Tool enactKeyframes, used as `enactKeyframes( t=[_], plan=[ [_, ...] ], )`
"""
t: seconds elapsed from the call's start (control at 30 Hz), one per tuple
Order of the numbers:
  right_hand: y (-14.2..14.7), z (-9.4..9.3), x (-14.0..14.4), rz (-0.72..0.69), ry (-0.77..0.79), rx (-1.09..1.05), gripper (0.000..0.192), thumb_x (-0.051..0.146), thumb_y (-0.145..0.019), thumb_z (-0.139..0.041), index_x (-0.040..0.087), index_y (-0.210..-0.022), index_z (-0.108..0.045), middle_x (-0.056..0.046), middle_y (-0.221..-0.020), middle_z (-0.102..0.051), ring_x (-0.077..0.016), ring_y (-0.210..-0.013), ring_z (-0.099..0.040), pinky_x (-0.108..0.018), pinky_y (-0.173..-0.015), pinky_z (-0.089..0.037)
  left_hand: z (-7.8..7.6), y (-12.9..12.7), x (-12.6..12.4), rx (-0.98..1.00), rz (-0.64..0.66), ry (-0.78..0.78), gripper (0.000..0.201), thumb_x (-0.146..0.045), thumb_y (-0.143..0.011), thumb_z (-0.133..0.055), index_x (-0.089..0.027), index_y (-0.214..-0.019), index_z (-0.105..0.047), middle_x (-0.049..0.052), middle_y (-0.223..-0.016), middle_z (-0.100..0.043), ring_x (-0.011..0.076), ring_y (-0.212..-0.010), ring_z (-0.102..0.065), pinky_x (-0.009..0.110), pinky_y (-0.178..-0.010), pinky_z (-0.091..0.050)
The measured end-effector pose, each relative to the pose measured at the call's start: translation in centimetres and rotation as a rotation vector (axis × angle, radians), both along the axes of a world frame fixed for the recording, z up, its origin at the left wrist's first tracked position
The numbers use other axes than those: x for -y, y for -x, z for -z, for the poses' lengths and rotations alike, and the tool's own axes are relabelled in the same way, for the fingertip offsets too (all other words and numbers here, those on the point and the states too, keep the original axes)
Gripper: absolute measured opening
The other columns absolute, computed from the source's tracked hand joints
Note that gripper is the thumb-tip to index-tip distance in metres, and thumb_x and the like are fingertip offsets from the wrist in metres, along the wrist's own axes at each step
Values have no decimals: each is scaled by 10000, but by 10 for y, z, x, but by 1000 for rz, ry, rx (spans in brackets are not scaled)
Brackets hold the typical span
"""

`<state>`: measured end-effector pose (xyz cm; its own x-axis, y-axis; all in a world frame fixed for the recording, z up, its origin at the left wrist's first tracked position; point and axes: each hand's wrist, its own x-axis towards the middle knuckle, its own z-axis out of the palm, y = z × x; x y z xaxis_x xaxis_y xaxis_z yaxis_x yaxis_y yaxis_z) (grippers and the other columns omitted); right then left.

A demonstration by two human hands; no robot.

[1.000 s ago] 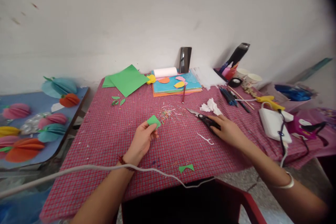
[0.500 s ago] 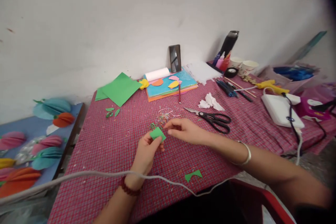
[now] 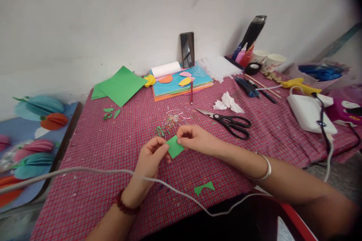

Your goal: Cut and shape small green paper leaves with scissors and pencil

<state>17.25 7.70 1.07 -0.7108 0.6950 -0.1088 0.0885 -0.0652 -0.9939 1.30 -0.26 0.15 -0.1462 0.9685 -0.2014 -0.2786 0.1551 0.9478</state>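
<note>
Between my two hands is a small green paper piece (image 3: 175,147), held just above the checked tablecloth (image 3: 107,147). My left hand (image 3: 151,154) pinches its left edge between thumb and fingers. The thumb and fingertips of my right hand (image 3: 196,140) grip its upper right edge. Just beyond my hands lies a heap of thin paper scraps (image 3: 173,120), with green clippings (image 3: 160,131) at its near side. Black-handled scissors (image 3: 226,120) rest partly spread to the right. Nearer to me lies a green offcut (image 3: 204,187) with a curved cutout.
Green sheets (image 3: 121,86) and small leaf shapes (image 3: 117,113) lie left. Coloured paper (image 3: 169,90), a pencil (image 3: 191,92) and a phone (image 3: 187,49) are at the back. A glue gun (image 3: 301,85) and white box (image 3: 308,113) stand right. A white cable (image 3: 175,192) crosses in front.
My right hand, apart from the green paper before, has come to it and now grips its edge. The paper is turned and shows more of its face. The whole view has shifted slightly.
</note>
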Motion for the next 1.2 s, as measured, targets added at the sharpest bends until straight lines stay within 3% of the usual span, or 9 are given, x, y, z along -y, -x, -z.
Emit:
enactKeyframes(
  t=[0.23,0.43,0.63,0.77,0.87,0.93,1.0,1.1,1.2],
  plan=[
    [-1,-4,3,-26,124,-31,98,222,-792,-560,172,-731,-503,52,-616,-507,-69,-532,-482,-221,-544,-388,-5,-2,0,-28,-76,-21,201,-277,-667,-730,-159,-636,-570,-37,-464,-569,84,-412,-516,194,-440,-437],
    [0,1,3,-6,62,11,118,198,-794,-558,174,-693,-503,57,-561,-485,-71,-513,-458,-221,-526,-363,-10,-3,0,-42,-156,-17,196,-266,-668,-712,-160,-618,-555,-37,-471,-568,82,-426,-521,190,-455,-438],
    [1,4,5,2,-46,13,130,219,-800,-545,170,-690,-498,54,-571,-462,-75,-523,-420,-224,-515,-329,-5,-1,-1,-31,-48,-10,138,-241,-660,-705,-164,-668,-590,-31,-543,-587,92,-462,-528,206,-439,-454],
    [-1,-6,5,-41,-203,65,119,224,-814,-529,169,-710,-512,37,-623,-485,-87,-566,-445,-230,-539,-356,1,-2,0,-86,38,-10,102,-231,-673,-695,-149,-686,-636,-26,-571,-577,75,-466,-505,192,-429,-440],
    [-26,-19,-6,14,-505,174,99,234,-858,-495,175,-827,-568,-8,-757,-590,-121,-691,-537,-258,-643,-423,-1,-2,0,-48,1,23,112,-234,-664,-699,-147,-675,-631,-26,-571,-571,71,-465,-498,189,-429,-428],
    [-58,-22,-18,184,-756,331,129,254,-876,-487,180,-886,-592,-43,-849,-631,-159,-787,-572,-305,-736,-443,-4,-1,0,0,-41,52,121,-234,-649,-704,-146,-673,-624,-28,-577,-572,67,-462,-496,188,-431,-425],
    [-98,-15,-28,314,-913,533,174,276,-883,-477,179,-936,-611,-73,-892,-638,-199,-828,-586,-352,-766,-452,-8,0,-1,47,-69,77,125,-229,-638,-704,-146,-667,-615,-32,-577,-570,64,-459,-494,188,-436,-427],
    [-150,8,-32,293,-1000,782,242,299,-860,-504,164,-1024,-620,-109,-977,-632,-260,-928,-588,-421,-849,-461,-13,1,-2,88,-88,94,118,-218,-635,-696,-149,-673,-608,-34,-586,-576,65,-462,-503,191,-446,-436],
    [-174,26,-25,276,-1040,854,300,279,-871,-478,137,-1107,-598,-143,-1085,-611,-270,-993,-582,-435,-899,-464,-13,1,-2,95,-99,87,113,-210,-641,-689,-156,-687,-601,-38,-588,-578,74,-464,-515,201,-442,-445]
  ],
)
